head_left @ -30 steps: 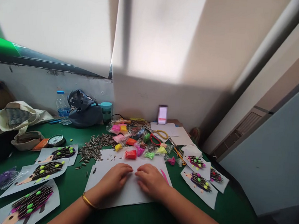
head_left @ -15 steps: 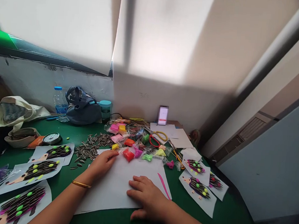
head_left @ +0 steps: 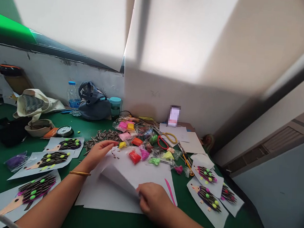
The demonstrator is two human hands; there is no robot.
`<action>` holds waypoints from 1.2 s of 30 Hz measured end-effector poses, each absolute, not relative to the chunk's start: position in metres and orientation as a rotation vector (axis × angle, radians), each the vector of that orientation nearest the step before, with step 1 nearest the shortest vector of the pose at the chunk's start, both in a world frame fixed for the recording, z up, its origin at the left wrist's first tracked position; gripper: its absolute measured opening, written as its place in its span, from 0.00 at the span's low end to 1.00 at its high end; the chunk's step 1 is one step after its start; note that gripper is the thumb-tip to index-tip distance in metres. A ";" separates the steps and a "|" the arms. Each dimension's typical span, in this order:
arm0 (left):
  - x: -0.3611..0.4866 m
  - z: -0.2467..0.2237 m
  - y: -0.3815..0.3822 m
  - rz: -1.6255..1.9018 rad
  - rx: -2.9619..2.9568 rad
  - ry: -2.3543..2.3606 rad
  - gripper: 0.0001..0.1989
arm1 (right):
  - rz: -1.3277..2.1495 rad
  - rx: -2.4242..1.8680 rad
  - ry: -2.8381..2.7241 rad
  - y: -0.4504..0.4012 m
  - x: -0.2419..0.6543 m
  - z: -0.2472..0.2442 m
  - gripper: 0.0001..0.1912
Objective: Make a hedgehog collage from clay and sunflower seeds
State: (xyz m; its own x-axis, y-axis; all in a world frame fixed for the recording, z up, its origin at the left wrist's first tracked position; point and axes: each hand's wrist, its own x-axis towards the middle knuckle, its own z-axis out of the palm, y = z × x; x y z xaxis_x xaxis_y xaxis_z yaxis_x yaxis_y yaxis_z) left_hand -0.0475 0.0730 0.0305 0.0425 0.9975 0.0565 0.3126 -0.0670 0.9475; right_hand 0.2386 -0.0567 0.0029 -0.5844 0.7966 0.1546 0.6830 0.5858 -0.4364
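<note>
Lifting top sheet (head_left: 123,178): R hand (head_left: 154,201) pinches its edge; L hand (head_left: 99,154) apart, nr yellow clay (head_left: 122,145), grip unclear. Next prob. needs gentle peel w/ firm pinch.

Surface, viewed remotely: I record a green worktop (head_left: 95,217). Centre: white sheets (head_left: 97,190), overlapping, the upper one partly lifted and curled. Far edge of sheets: bagged clay packets (head_left: 134,157) in several colours, some on the paper, others beyond it. Adjacent, to the left, I note a loose pile of striped seeds (head_left: 105,136). Left side: three seed-covered hedgehog pictures (head_left: 52,160), a purple packet (head_left: 15,160), a round dial (head_left: 64,131) and black fabric (head_left: 11,132). Rear left: an upright water bottle (head_left: 74,100), a blue bag (head_left: 95,106) and a teal-lidded container (head_left: 115,108). Right side: three further hedgehog cards (head_left: 208,198), overlapping.
</note>
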 end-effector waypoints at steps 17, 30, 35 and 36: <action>0.050 0.012 -0.070 -0.021 2.913 0.916 0.07 | 0.831 -1.496 -2.127 -0.028 0.253 0.030 0.09; 0.034 0.023 -0.055 0.121 2.831 0.881 0.03 | 0.716 -1.535 -2.165 -0.016 0.256 0.046 0.09; 0.041 0.012 -0.061 0.014 2.911 0.960 0.08 | 0.719 -1.535 -2.192 -0.014 0.257 0.043 0.08; 0.042 0.011 -0.059 0.006 2.901 0.976 0.08 | 0.722 -1.536 -2.195 -0.014 0.257 0.043 0.08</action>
State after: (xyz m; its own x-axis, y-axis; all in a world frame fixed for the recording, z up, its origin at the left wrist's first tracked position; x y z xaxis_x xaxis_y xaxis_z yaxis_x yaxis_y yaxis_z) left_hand 0.0417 -0.0594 0.0114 0.7971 0.6034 -0.0223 0.6031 -0.7938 0.0781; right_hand 0.2567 -0.0138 0.0431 -0.3409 0.9401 0.0051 0.7536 0.2766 -0.5964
